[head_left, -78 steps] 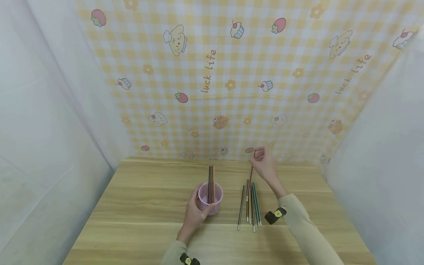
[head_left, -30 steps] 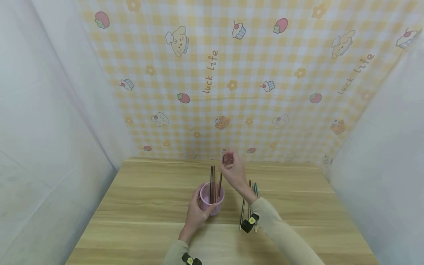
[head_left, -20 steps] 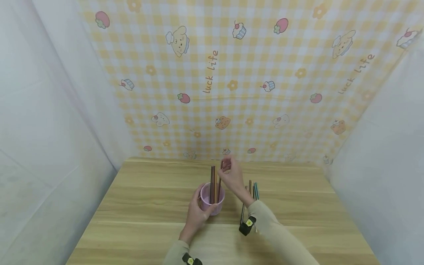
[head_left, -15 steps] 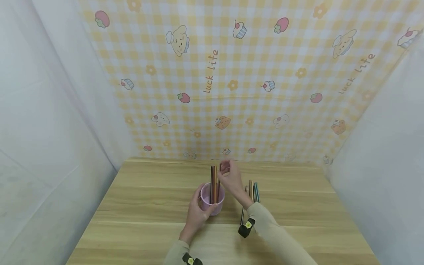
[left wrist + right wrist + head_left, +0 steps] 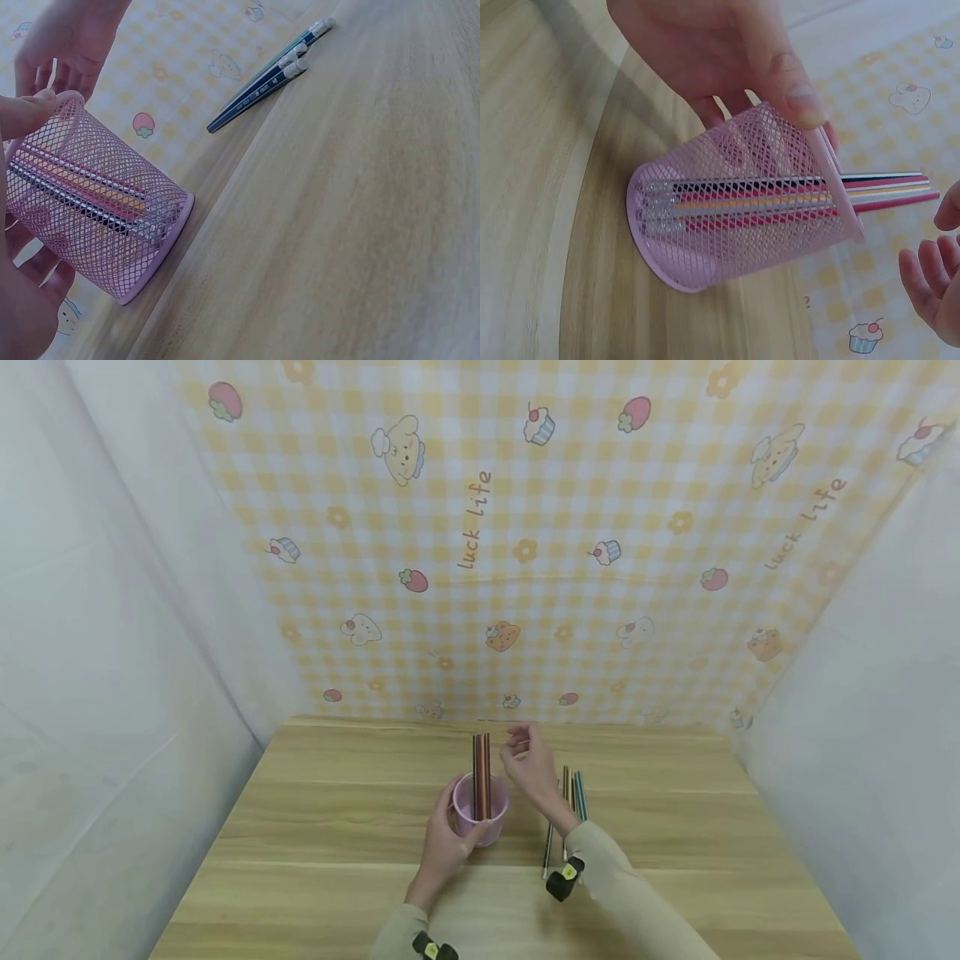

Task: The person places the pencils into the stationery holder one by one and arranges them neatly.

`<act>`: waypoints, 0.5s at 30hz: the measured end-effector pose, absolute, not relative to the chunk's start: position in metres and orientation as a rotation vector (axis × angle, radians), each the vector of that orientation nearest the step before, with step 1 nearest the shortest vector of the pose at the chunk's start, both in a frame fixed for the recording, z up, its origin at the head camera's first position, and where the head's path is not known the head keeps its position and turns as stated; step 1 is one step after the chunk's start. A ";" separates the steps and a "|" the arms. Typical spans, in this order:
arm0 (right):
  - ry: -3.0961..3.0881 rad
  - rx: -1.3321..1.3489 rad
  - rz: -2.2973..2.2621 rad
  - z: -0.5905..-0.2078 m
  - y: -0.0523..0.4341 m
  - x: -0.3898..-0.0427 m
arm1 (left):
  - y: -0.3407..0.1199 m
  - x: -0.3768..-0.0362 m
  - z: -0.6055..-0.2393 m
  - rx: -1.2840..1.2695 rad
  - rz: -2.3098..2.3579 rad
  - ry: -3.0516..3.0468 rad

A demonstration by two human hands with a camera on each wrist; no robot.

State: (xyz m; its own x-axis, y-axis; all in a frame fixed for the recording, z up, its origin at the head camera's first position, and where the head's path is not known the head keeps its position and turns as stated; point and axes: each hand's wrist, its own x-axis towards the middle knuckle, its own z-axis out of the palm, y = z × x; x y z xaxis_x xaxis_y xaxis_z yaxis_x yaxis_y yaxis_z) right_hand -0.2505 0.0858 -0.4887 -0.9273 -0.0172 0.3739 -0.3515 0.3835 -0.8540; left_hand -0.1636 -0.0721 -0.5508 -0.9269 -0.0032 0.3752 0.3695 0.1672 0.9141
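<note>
1. A person's left hand (image 5: 442, 847) grips a pink mesh cup (image 5: 480, 810) on a wooden table (image 5: 315, 827), thumb on the rim and fingers curled round the far wall, as the right wrist view shows; the cup stands upright just ahead of that palm.

2. A bunch of pencils (image 5: 481, 772) stands in the cup, their tops rising above the rim directly in front of the left hand's fingers.

3. The right hand (image 5: 531, 768) hovers just beside those tops, fingers loosely spread and holding nothing.

4. More loose pencils (image 5: 572, 797) lie flat on the table under and just behind the right wrist, near the sleeve.

5. Judged from this moment, the next pick would go best if the right hand drops back to the loose pencils, pinches one near its far end and lifts it clear of its neighbours.

6. The left hand's hold on the light mesh cup looks worth keeping firm, since a pencil dropped against the rim could tip it.

7. Lowering each pencil near-vertical beside the standing bunch should stop it catching in the mesh.
</note>
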 end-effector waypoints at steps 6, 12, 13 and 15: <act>-2.372 0.287 1.515 -0.488 0.105 -0.255 | -0.073 -0.156 -0.533 -0.364 -1.873 -2.149; -2.431 0.220 1.492 -0.487 0.129 -0.261 | -0.074 -0.157 -0.534 -0.349 -1.896 -2.176; -2.434 0.209 1.494 -0.487 0.133 -0.263 | -0.074 -0.157 -0.534 -0.347 -1.897 -2.176; -2.452 0.181 1.486 -0.488 0.141 -0.266 | -0.074 -0.157 -0.534 -0.345 -1.902 -2.174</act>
